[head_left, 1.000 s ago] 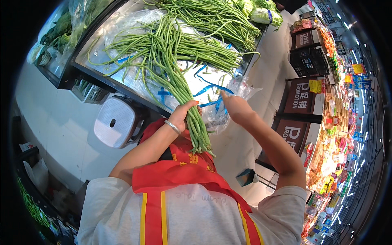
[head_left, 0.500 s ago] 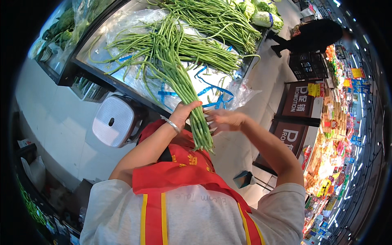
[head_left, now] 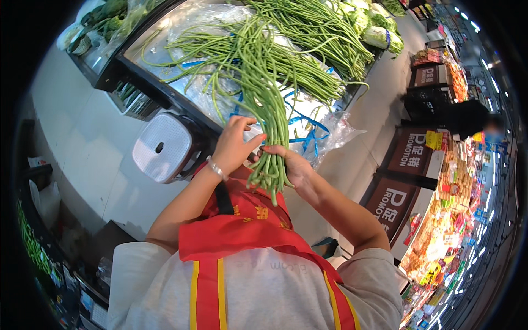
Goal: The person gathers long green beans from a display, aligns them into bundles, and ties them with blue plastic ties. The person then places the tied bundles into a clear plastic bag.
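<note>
A bunch of long green yardlong beans [head_left: 269, 102] stretches from the display table [head_left: 181, 91] toward my body, with its cut ends in front of the apron. My right hand [head_left: 295, 166] is closed around the bunch near those ends, coming at it from the right. At the left side of the bunch, my left hand [head_left: 234, 144] has its fingers apart, its thumb tip close against the beans. More loose beans [head_left: 313, 80] lie across the table under the bunch's far end. Blue ribbon [head_left: 316, 140] lies on the table beside the bunch.
Another bean pile [head_left: 324, 41] and wrapped Chinese cabbages [head_left: 379, 37] occupy the table's far right. A clear plastic bag [head_left: 342, 131] hangs over its edge. A stool [head_left: 160, 147] stands at left. To the right, a person [head_left: 462, 118] is beside promotional stands [head_left: 410, 151].
My left hand has let go of the beans and opened beside them, while my right hand has moved in and gripped the bunch. The person at right has moved nearer the stands.
</note>
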A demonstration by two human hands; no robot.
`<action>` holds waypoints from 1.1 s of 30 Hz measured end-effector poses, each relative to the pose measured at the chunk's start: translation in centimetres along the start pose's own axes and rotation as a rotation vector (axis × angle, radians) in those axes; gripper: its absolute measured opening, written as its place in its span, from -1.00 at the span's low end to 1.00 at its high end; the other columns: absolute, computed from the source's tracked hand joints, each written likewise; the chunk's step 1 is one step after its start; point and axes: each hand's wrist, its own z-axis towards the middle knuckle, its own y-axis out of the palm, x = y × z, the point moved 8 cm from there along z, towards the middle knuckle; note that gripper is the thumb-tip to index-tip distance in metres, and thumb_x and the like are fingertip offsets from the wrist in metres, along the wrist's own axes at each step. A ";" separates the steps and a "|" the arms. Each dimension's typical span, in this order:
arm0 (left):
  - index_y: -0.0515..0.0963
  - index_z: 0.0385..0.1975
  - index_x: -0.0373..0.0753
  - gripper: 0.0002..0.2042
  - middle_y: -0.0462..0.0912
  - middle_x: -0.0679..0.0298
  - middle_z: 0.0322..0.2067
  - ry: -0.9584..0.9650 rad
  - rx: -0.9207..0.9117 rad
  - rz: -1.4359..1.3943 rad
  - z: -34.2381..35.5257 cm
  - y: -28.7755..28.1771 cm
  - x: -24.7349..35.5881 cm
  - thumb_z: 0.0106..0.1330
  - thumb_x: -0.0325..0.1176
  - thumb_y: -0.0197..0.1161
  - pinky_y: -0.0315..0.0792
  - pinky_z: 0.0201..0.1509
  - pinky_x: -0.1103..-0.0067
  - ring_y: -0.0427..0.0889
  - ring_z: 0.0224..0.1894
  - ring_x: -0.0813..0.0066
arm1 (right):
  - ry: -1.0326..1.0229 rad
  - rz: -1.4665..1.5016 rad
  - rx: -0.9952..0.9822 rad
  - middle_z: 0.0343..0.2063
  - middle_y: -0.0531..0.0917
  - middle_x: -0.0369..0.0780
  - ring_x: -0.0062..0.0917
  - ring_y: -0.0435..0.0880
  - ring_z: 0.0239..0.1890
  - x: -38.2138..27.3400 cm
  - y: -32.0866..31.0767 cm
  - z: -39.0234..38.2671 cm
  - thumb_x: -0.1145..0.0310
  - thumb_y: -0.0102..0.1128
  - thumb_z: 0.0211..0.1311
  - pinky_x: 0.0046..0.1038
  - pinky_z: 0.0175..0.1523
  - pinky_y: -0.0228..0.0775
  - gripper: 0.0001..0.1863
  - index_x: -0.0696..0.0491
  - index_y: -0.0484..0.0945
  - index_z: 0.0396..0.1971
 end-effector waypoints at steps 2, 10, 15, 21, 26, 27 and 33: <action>0.45 -0.33 -0.33 -0.80 0.44 0.19 -0.40 0.024 0.024 -0.056 -1.7 -4.6 6.0 0.06 -0.42 0.23 0.38 -0.27 0.57 0.48 -0.33 0.39 | 0.025 0.093 -0.064 -0.39 0.60 -0.11 -0.31 0.62 -0.34 0.4 1.6 0.2 0.33 0.20 0.04 -0.20 -0.29 0.54 -0.75 0.12 0.46 -0.30; 0.42 -0.32 -0.27 -0.70 0.34 0.18 -0.26 0.156 0.060 0.540 -6.9 -4.6 9.2 -0.11 -0.46 0.27 0.20 -0.11 0.36 0.31 -0.15 0.20 | -0.108 0.282 -0.101 -0.36 0.57 -0.28 -0.55 0.55 -0.30 4.2 6.2 4.1 0.31 0.14 0.16 -0.49 -0.17 0.45 -0.83 0.05 0.50 -0.29; 0.47 -0.52 -0.21 -0.85 0.34 0.22 -0.25 0.013 0.112 0.450 -7.2 -6.8 5.8 -0.12 -0.44 0.28 0.18 -0.07 0.39 0.28 -0.13 0.22 | -0.087 0.231 -0.217 -0.34 0.59 -0.27 -0.55 0.55 -0.30 5.1 8.9 5.4 0.28 0.16 0.15 -0.50 -0.20 0.44 -0.81 0.07 0.52 -0.31; 0.41 -0.64 -0.21 -0.89 0.32 0.23 -0.20 0.027 0.155 0.292 -9.6 -8.0 6.7 -0.11 -0.46 0.24 0.09 0.04 0.43 0.22 -0.08 0.24 | -0.117 0.225 -0.197 -0.34 0.59 -0.19 -0.47 0.56 -0.33 4.9 9.6 5.9 0.28 0.25 0.07 -0.44 -0.20 0.45 -0.75 0.12 0.49 -0.34; 0.39 -0.62 -0.26 -0.87 0.44 0.28 -0.41 0.080 0.211 0.043 -12.9 -10.5 7.0 0.03 -0.48 0.21 0.23 -0.17 0.57 0.38 -0.32 0.44 | -0.179 0.374 -0.231 -0.35 0.59 -0.14 -0.37 0.58 -0.30 4.2 10.0 5.5 0.31 0.30 0.00 -0.25 -0.21 0.49 -0.73 0.12 0.44 -0.39; 0.39 -0.60 -0.28 -0.89 0.45 0.30 -0.44 -0.066 0.199 -0.163 -13.7 -10.3 5.2 0.07 -0.48 0.18 0.24 -0.22 0.61 0.38 -0.36 0.52 | -0.157 0.382 -0.242 -0.35 0.59 -0.14 -0.36 0.58 -0.30 4.3 10.5 5.0 0.31 0.30 0.00 -0.24 -0.23 0.49 -0.74 0.11 0.43 -0.39; 0.42 -0.50 -0.35 -0.89 0.44 0.44 -0.62 -0.337 0.142 -0.362 -15.7 -11.0 1.0 0.21 -0.46 0.13 0.20 -0.48 0.76 0.31 -0.57 0.76 | -0.050 0.385 -0.308 -0.42 0.58 -0.16 -0.30 0.59 -0.30 5.1 11.5 4.3 0.28 0.28 0.03 -0.15 -0.22 0.48 -0.74 0.08 0.43 -0.38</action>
